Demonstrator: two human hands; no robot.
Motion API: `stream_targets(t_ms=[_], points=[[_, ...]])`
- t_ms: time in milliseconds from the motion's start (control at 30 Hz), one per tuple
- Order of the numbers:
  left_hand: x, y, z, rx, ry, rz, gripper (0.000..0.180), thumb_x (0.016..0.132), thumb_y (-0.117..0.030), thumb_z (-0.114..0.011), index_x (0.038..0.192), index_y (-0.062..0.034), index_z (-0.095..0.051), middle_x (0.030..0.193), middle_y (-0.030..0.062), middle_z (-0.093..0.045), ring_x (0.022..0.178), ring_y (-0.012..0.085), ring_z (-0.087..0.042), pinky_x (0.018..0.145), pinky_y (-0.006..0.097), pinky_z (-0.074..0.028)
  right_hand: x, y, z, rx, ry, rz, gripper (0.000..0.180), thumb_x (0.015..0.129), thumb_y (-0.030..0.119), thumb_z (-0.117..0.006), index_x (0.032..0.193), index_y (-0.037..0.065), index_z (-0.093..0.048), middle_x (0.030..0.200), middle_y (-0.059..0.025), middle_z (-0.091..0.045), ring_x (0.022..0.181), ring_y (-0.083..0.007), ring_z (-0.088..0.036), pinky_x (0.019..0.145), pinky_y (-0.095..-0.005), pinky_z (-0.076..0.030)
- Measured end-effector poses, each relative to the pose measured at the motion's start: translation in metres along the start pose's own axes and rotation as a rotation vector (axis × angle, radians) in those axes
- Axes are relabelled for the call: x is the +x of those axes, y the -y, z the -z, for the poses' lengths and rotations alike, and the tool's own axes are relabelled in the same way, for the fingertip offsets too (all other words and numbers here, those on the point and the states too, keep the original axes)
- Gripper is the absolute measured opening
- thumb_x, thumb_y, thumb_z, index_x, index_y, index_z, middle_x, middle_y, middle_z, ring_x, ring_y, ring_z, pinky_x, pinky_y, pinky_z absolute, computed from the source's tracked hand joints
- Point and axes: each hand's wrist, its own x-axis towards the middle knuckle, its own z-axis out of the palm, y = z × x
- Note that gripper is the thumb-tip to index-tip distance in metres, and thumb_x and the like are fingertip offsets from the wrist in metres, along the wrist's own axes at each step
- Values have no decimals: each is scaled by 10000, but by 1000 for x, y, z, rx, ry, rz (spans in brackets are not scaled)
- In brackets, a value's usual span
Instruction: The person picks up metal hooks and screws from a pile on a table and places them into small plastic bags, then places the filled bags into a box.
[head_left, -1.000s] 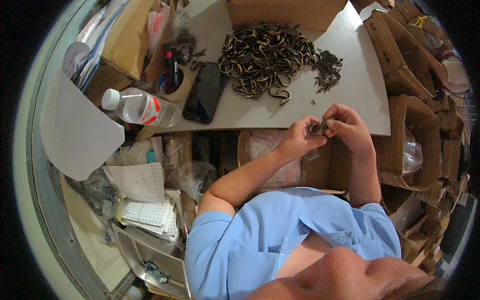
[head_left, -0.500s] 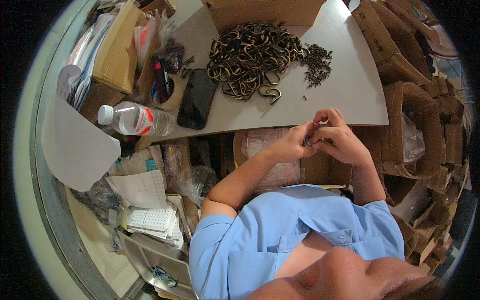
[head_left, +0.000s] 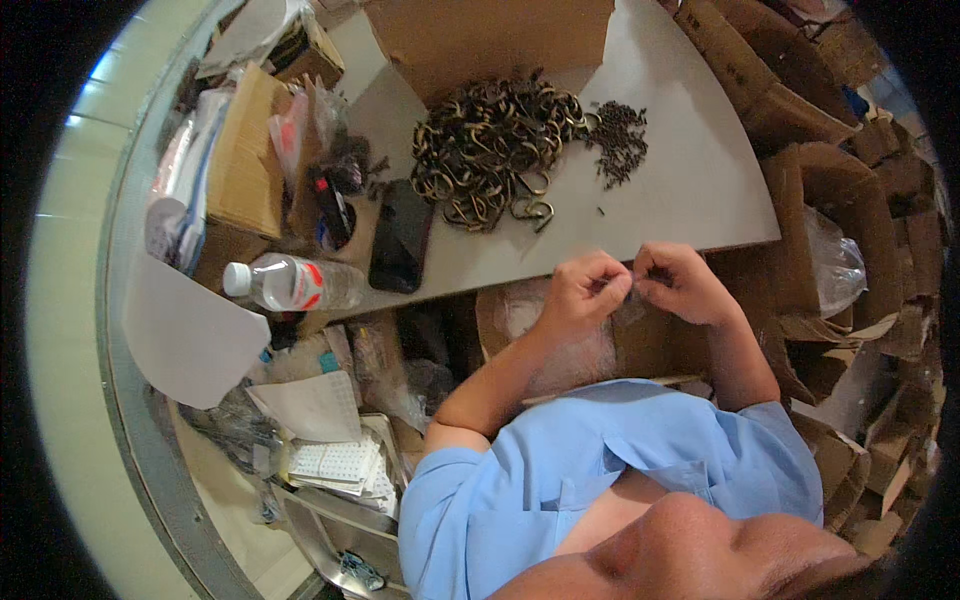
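Note:
My left hand [head_left: 588, 292] and my right hand [head_left: 684, 285] meet just in front of the table's front edge. Both have thumb and fingers pinched, their tips nearly touching. Something small and dark sits between them, mostly hidden by the fingers, so I cannot make out its kind. Beyond my hands lies a tangled heap of bronze-coloured metal hooks [head_left: 490, 150], curved and loop-shaped. To its right is a spread of tiny dark metal pins or screws [head_left: 620, 145]. One loose small piece [head_left: 601, 211] lies nearer to me on the tabletop [head_left: 680, 190].
A cardboard box [head_left: 490, 45] stands behind the heap. On the left are a dark phone [head_left: 401, 236], a water bottle [head_left: 295, 283] and a box of papers [head_left: 248, 160]. Open cartons [head_left: 830, 240] line the right. Below my hands is a carton with plastic wrapping [head_left: 580, 365].
My fingers, overlapped before, have drawn slightly apart into two facing pinches. The right hand's raised fingers have curled in. The whole view has shifted a little, with the table appearing lower.

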Motion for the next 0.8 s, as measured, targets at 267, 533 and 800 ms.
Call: stream_targets(t_ms=[267, 533, 800], points=[[34, -36, 28, -40, 7, 196, 140, 844, -154, -614, 778, -32, -598, 704, -19, -554, 632, 61, -485, 544, 213, -391, -13, -14, 11, 383, -106, -1, 132, 793, 92, -610, 778, 35, -491, 746, 1, -481, 706, -95, -442, 626, -251, -378], [195, -149, 113, -318, -537, -265, 73, 894, -130, -550, 895, -58, -534, 821, 58, -592, 676, 139, -572, 629, 286, -507, -19, -43, 9, 306, -370, -32, 142, 818, 110, -621, 789, 41, -500, 775, 14, -494, 771, -80, -449, 699, -237, -381], [85, -43, 9, 325, 872, 304, 325, 879, -319, -576, 1037, -38, -616, 897, 106, -658, 829, 216, -621, 773, 326, -483, -39, -54, 15, 269, -397, -77, 157, 815, 126, -634, 792, 4, -538, 732, 5, -519, 742, -82, -461, 675, -251, -402]])
